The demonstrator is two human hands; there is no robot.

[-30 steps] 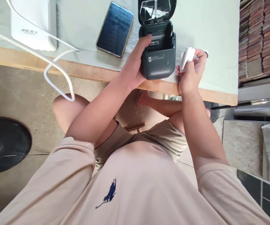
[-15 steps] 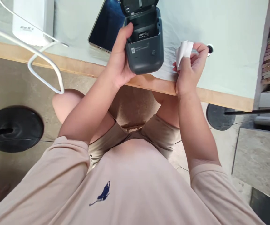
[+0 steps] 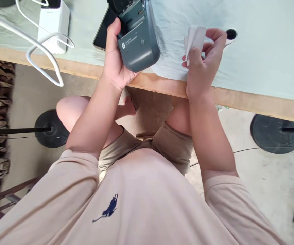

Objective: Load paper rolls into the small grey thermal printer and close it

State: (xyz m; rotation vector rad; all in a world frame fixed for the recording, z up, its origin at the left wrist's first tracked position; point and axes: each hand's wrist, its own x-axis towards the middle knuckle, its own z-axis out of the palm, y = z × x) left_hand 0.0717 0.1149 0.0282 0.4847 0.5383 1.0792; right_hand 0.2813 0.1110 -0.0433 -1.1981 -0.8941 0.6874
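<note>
My left hand (image 3: 116, 64) is wrapped around a dark grey portable label printer (image 3: 139, 49), thumb at the edge of its compartment. The printer's lid (image 3: 115, 6) stands raised, and its inside shows in part. Between the thumb and fingers of my right hand (image 3: 205, 63) is a folded white tissue (image 3: 195, 41), held over the table to the right of the printer. Just beyond those fingers lies a small round brush (image 3: 230, 34) with black bristles and a white body, partly hidden by the hand. Behind the printer lies a dark smartphone or tablet (image 3: 102, 34).
A pale green cloth covers the table (image 3: 259, 61), which has a bare wooden front edge (image 3: 78, 70). At the left stand a white box-shaped device (image 3: 53, 29) and a looping white cable (image 3: 45, 51). Black round stand bases (image 3: 51, 127) rest on the floor at both sides.
The printer has moved left and tilted in my left hand. My right hand has risen slightly with the tissue. The camera view has shifted, showing more of the left side.
</note>
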